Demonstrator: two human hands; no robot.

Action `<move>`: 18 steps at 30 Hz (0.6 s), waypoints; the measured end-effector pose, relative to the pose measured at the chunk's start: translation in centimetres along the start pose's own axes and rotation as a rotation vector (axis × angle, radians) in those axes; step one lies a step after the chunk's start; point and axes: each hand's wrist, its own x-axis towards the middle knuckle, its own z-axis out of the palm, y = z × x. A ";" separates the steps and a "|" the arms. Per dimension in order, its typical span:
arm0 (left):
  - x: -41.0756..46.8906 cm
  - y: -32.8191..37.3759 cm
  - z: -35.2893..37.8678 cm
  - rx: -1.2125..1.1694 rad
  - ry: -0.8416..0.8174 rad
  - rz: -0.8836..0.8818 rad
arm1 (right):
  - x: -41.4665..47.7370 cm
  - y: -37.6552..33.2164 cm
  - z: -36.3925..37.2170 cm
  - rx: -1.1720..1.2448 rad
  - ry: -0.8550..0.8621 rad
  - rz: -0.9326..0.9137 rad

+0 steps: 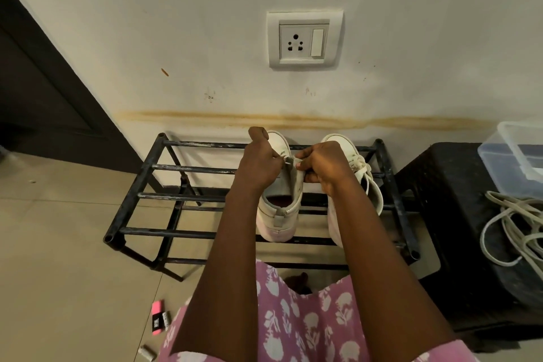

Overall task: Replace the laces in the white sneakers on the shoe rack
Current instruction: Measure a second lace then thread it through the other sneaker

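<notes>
On the top bars of the black shoe rack (pixel 188 169), close against the wall, two white sneakers are standing with their toes to the wall, and both hands are working at the one nearer the middle. The left hand (pixel 260 161) is curling its fingers, thumb sticking up at twelve o'clock, and is pinching a small pale tip (pixel 286 159) at its three o'clock side; whether that is a lace end or an edge of the shoe I cannot tell. The right hand (pixel 323 167) is gripping the upper edge of the same shoe at its nine o'clock side, fingers folded round it. The held sneaker (pixel 277 214) is lying mostly at six o'clock from the two grips, its open mouth facing up between the wrists. The laced sneaker (pixel 367 176) is sitting at three o'clock from the right hand, partly behind the forearm. A heap of loose laces (pixel 517 229) is lying on a black stool (pixel 449 185) at three o'clock from the rack, a clear box (pixel 520 150) at its twelve o'clock.
</notes>
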 end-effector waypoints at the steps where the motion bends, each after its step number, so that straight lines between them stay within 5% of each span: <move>1: 0.0 -0.1 0.1 -0.003 0.007 0.005 | 0.0 -0.1 -0.1 0.005 -0.004 -0.001; 18: 0.1 0.1 0.3 0.066 -0.020 0.029 | -0.7 -0.4 -0.5 0.021 -0.155 0.033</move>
